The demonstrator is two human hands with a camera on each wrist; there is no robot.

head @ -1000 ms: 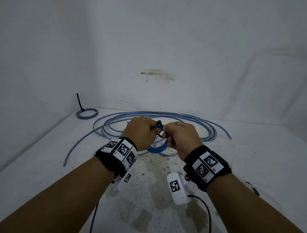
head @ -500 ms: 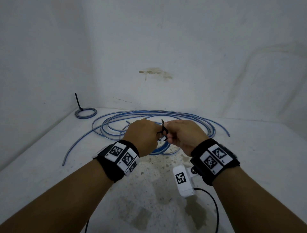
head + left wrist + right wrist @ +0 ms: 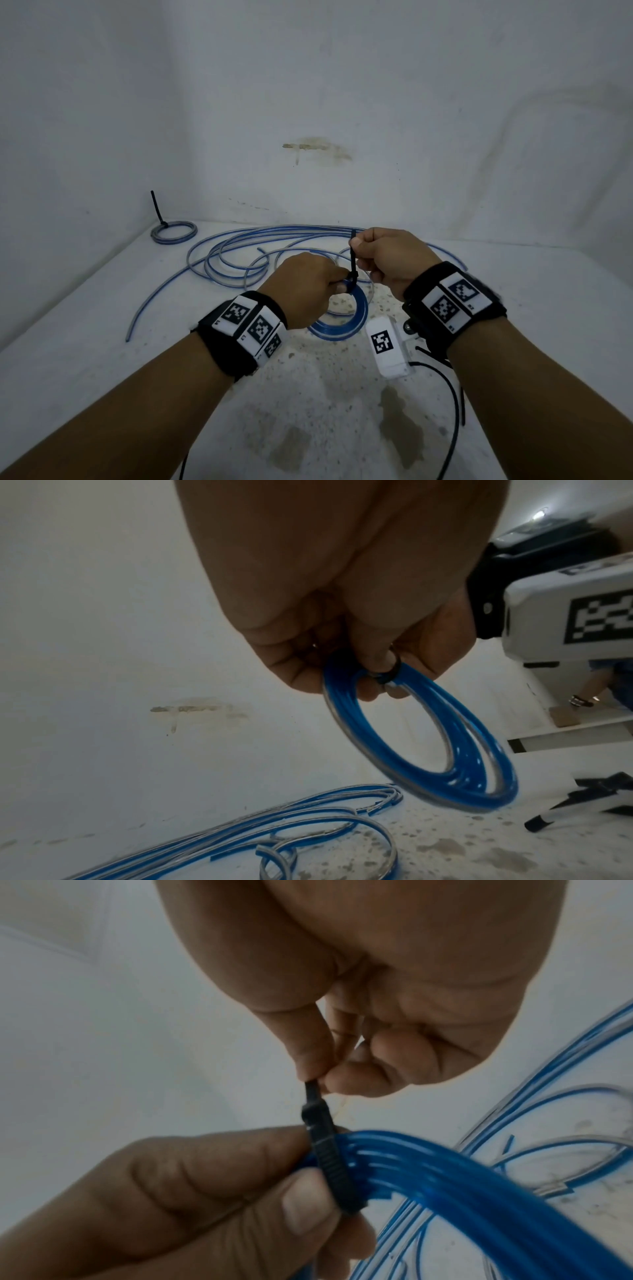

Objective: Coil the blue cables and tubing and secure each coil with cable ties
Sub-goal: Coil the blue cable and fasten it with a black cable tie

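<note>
I see two bare forearms reaching over a pale, speckled surface (image 3: 102,308) set into a white corner. My left hand (image 3: 301,287) holds a small blue coil (image 3: 356,318) up off the surface, its fingers (image 3: 240,1153) and thumb clamped on the bundled turns right beside a black cable tie (image 3: 329,1156) that wraps them. My right hand (image 3: 390,260) is above it, thumb and forefinger pinched together on the tie's tail (image 3: 352,253), which runs straight up from the tie's head.

Behind the hands, loose blue tubing (image 3: 239,257) sprawls in wide loops across the surface, not yet wound. In the far left corner lies a finished coil (image 3: 174,233), greyish, with its own tie tail sticking upright.

I judge the step in hand to be cinching the tie on this second coil. The wrap looks close against the turns already, though I cannot tell whether it is fully tight. The next move calls for a steady pull on the tail while the left hand keeps the turns from fanning apart, then setting this coil down and starting on the loose tubing
</note>
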